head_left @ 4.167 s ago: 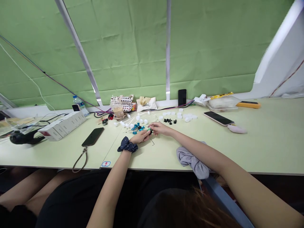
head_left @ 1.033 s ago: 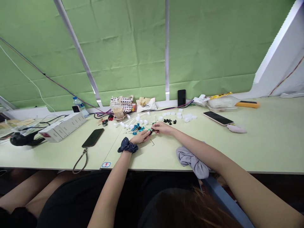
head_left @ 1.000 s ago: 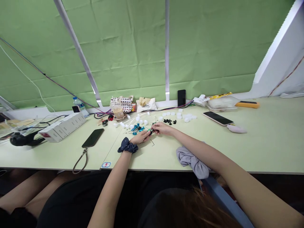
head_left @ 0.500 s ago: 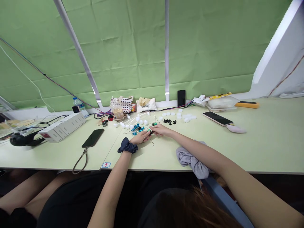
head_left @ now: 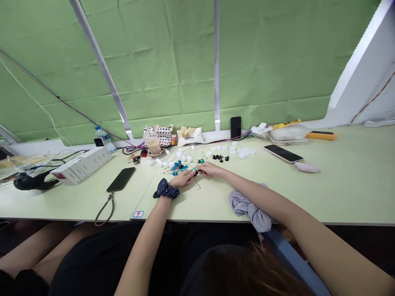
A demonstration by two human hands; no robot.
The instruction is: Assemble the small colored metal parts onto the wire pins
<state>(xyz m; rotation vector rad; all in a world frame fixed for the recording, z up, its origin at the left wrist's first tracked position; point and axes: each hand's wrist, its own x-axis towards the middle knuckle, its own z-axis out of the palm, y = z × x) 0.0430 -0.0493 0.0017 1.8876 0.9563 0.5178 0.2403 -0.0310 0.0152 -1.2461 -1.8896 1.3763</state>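
Observation:
My left hand (head_left: 184,178), with a dark dotted scrunchie (head_left: 165,190) at its wrist, is closed on a small green and black part (head_left: 195,169). Against the same part my right hand (head_left: 209,169) pinches with its fingertips; whether a second small piece sits between them I cannot make out. Just beyond the fingers lies another green and black piece (head_left: 201,161). Blue parts with thin metal pins (head_left: 177,166) lie left of my hands. A thin bent metal rod (head_left: 198,186) rests on the table below them.
Black pieces (head_left: 221,158) and white caps (head_left: 242,156) lie beyond my right hand. A phone (head_left: 283,153) is at the right, another phone (head_left: 121,179) at the left. A grey cloth (head_left: 250,207) lies under my right forearm. White boxes (head_left: 82,165) stand far left, near a person's legs (head_left: 46,250).
Both hands stay in nearly the same place. My right fingers have shifted very slightly around the green and black part.

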